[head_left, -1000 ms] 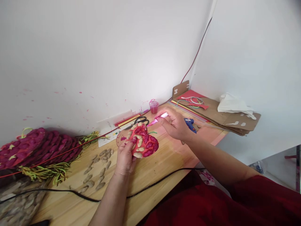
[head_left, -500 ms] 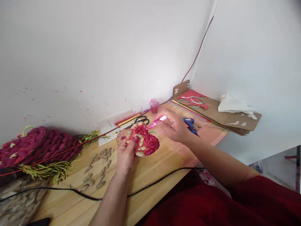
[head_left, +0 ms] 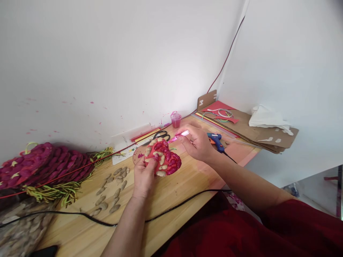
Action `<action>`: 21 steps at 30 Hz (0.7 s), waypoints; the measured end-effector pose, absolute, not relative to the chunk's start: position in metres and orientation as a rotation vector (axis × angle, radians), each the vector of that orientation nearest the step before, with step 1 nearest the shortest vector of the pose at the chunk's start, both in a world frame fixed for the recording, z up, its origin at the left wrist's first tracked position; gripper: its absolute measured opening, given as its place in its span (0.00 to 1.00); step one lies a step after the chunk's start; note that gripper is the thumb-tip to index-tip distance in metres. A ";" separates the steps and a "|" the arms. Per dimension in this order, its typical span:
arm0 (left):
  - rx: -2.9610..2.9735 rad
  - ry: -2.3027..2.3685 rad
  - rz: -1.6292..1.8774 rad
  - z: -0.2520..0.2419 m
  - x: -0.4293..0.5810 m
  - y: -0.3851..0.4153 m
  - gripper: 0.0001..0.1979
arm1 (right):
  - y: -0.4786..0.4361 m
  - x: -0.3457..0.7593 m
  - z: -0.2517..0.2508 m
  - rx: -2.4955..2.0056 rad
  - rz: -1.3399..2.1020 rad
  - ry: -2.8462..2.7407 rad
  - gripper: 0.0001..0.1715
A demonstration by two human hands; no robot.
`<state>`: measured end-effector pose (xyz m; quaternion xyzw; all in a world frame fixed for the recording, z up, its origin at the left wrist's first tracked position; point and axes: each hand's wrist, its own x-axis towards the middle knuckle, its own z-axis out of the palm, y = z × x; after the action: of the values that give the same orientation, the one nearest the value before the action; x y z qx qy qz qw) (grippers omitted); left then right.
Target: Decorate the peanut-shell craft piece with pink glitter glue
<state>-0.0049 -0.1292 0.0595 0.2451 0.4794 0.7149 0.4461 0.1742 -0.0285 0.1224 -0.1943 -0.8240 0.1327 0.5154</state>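
Observation:
My left hand [head_left: 144,175] grips a red heart-like cutout [head_left: 157,161] by its lower left edge, thumb on top. Peanuts in their shells cover the cutout; those on its right side are wet with magenta paint, while those on the left are bare. Pinched in my right hand [head_left: 197,142] is a paintbrush [head_left: 182,135] with a pale handle and a pink, paint-covered end. Its tip is at the cutout's upper right edge; whether it touches cannot be made out. Behind it stands a small clear cup [head_left: 175,120] of magenta paint.
Loose peanuts [head_left: 117,192] lie left of my hand. Painted discs [head_left: 40,164] with yarn tassels are stacked farther left. Black scissors [head_left: 162,135] and a blue glue gun [head_left: 216,141] rest behind. Cardboard sheets [head_left: 257,134] fill the right corner; a black cable [head_left: 184,203] crosses the front.
The brush has drawn back slightly from the painted peanuts toward the cutout's upper right edge. My left hand and the cutout have barely moved.

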 end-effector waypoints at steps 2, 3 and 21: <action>0.647 1.231 1.746 0.055 -0.007 -0.129 0.22 | -0.028 0.174 0.123 -0.478 0.328 -1.976 0.04; 0.667 1.254 1.736 0.053 -0.008 -0.129 0.22 | -0.028 0.175 0.123 -0.470 0.341 -1.985 0.05; 0.741 1.326 1.747 0.049 -0.008 -0.129 0.23 | -0.020 0.179 0.115 -0.529 0.438 -1.917 0.05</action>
<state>-0.0083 -0.1286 0.0491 0.2932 0.5245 0.6911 0.4016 0.1790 -0.0196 0.1152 -0.2210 -0.8013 0.1829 0.5250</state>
